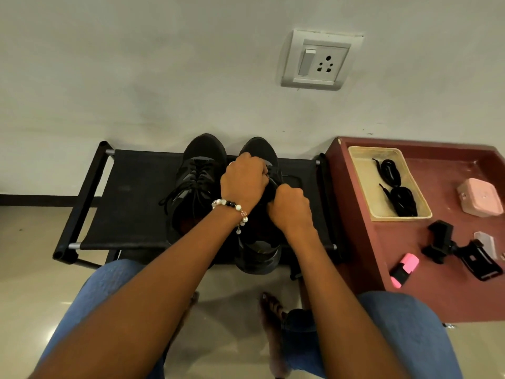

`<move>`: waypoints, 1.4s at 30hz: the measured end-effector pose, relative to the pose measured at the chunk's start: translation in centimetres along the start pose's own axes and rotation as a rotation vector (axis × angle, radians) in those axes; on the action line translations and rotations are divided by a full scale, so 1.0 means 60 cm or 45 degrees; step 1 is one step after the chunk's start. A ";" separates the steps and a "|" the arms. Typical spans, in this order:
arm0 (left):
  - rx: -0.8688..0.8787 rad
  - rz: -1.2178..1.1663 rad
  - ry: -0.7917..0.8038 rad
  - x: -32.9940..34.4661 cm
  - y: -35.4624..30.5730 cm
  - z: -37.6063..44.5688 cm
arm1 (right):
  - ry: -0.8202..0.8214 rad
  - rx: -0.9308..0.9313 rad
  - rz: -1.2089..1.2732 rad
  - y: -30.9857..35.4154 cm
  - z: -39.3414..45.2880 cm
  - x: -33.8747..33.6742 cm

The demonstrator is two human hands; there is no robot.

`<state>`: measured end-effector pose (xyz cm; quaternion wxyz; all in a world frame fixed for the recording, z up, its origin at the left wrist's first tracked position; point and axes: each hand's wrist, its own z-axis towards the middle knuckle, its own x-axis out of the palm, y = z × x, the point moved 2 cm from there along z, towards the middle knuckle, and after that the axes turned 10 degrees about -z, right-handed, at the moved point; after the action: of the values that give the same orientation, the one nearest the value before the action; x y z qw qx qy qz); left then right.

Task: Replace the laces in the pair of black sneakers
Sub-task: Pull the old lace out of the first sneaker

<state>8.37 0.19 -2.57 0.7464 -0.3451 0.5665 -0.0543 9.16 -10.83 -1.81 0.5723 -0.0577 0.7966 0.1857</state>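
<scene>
At the bottom of the frame we see our knees in blue jeans and our bare feet on the floor. Our two arms reach up to the middle of the frame.

Our right hand [291, 207] is curled tight around the top of the right shoe [259, 253]. We think it holds the tongue or the lace there, but the black on black makes it hard to tell which. Our left hand [244, 180], the one with the bead bracelet [232, 207], is curled over the laces of the same shoe, a bit farther up. It looks like it is pinching a lace, but its fingers hide the spot.

The left shoe [196, 184] sits just beside it, touching. Its old lace is untied and hangs loose, but it is not pulled out yet. Both shoes stand on a black rack [131, 192].

At the right of the frame a tray [363, 187] on a red table [442, 291] holds two new laces [396, 187], rolled up and not used yet.

So we think we are near the start. Both old laces must come out, and both new ones must go in.
</scene>
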 end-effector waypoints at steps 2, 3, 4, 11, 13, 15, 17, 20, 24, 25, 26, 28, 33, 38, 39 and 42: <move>-0.014 0.078 -0.024 0.002 -0.004 -0.002 | 0.013 0.001 0.044 -0.003 0.002 -0.001; -0.017 0.118 -0.023 0.003 -0.006 -0.004 | 0.022 0.006 0.066 -0.005 0.004 -0.002; -0.014 0.157 -0.021 0.005 -0.010 -0.006 | 0.028 0.009 0.082 -0.007 0.005 -0.002; 0.117 0.283 -0.074 0.017 -0.014 -0.002 | -0.016 0.016 0.124 -0.015 0.004 0.006; 0.157 0.269 -0.068 0.020 -0.010 -0.003 | -0.051 0.025 0.129 -0.015 0.002 0.011; 0.125 0.181 -0.095 0.017 -0.003 0.001 | -0.078 0.034 0.126 -0.015 -0.001 0.014; -0.116 -0.081 -0.185 0.010 0.020 0.010 | -0.098 0.050 0.128 -0.016 0.000 0.017; -0.707 -0.795 -0.221 -0.002 0.058 0.024 | -0.111 0.073 0.137 -0.013 0.000 0.019; -0.525 -0.662 -0.057 -0.015 0.044 0.024 | -0.094 0.119 0.129 -0.014 0.001 0.019; -0.406 -0.573 -0.021 -0.020 0.038 0.026 | -0.087 0.125 0.126 -0.015 0.001 0.019; -0.263 -0.473 0.013 -0.025 0.033 0.027 | -0.081 0.128 0.118 -0.015 0.001 0.019; -0.052 -0.179 0.127 -0.034 0.020 0.028 | -0.078 0.126 0.101 -0.013 0.000 0.019; 0.091 0.290 0.215 -0.017 -0.007 0.009 | -0.088 0.119 0.109 -0.011 -0.001 0.018; 0.124 0.384 0.035 -0.010 -0.031 -0.007 | -0.097 0.134 0.086 -0.010 -0.002 0.021; 0.151 0.390 0.024 -0.008 -0.034 -0.009 | -0.101 0.139 0.084 -0.011 -0.002 0.021; 0.130 0.263 -0.011 -0.007 -0.017 -0.002 | -0.106 0.142 0.099 -0.011 -0.003 0.020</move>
<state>8.43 -0.45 -1.65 0.7671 -0.2464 0.5923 -0.0044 8.82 -11.35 -3.04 0.5997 0.0132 0.7828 0.1654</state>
